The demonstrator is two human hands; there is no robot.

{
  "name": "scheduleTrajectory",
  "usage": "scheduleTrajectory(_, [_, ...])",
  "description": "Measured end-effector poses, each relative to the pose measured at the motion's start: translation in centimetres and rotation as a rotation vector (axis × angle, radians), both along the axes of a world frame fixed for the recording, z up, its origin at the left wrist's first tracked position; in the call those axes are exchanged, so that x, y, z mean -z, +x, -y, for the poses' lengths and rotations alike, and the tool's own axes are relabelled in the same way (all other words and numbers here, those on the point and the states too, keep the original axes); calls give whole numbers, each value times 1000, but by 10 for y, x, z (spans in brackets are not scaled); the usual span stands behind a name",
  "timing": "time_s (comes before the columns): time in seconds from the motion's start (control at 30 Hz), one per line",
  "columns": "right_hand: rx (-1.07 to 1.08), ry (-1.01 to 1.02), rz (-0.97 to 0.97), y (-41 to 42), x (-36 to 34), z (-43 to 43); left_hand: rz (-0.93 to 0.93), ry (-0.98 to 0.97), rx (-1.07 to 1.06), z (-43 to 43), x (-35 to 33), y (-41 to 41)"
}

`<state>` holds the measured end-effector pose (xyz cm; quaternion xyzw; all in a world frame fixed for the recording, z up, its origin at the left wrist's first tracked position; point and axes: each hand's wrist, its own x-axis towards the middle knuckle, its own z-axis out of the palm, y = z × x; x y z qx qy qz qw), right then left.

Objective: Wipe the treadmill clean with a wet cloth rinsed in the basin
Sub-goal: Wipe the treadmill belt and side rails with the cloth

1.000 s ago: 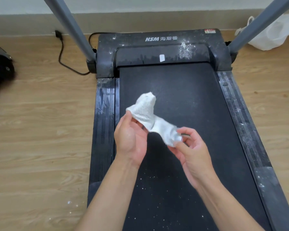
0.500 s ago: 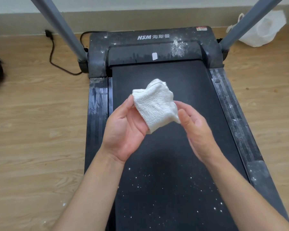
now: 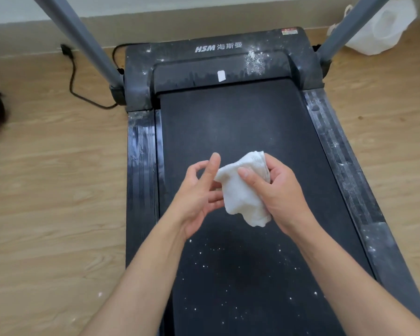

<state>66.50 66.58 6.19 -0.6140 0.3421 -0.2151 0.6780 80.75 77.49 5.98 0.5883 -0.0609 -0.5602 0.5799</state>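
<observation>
Since half a second ago the cloth (image 3: 240, 190) has passed wholly into our right hand (image 3: 277, 192), and both hands now sit lower over the belt (image 3: 228, 122). Nearest us, white specks (image 3: 228, 275) dot the belt between our forearms. Above them the right hand grips the bunched cloth, thumb pressed across its face and fingers curled behind. The cloth hangs down and to the left from that grip, clear of the belt as far as we can tell. Our left hand (image 3: 194, 200) is loose, its fingers only touching the cloth's left edge. We judge the right hand should do the wiping, turned palm down. Farthest off, the hood (image 3: 180, 54) of the treadmill (image 3: 141, 151) carries a powder patch (image 3: 254, 61), ahead of the grip.
</observation>
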Motion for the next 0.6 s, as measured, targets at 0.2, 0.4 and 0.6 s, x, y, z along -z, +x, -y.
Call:
scheduleTrajectory(0.2, [37,-2,-39,-9,3,8,240,-176,-165,-2,15,-23])
scheduleTrajectory(0.4, [127,-60,-151,-17,9,19,614,-110,-119,-5,14,-10])
scheduleTrajectory(0.6, [140,-88,-158,-23,5,23,1004,-19,-23,-10,8,-2])
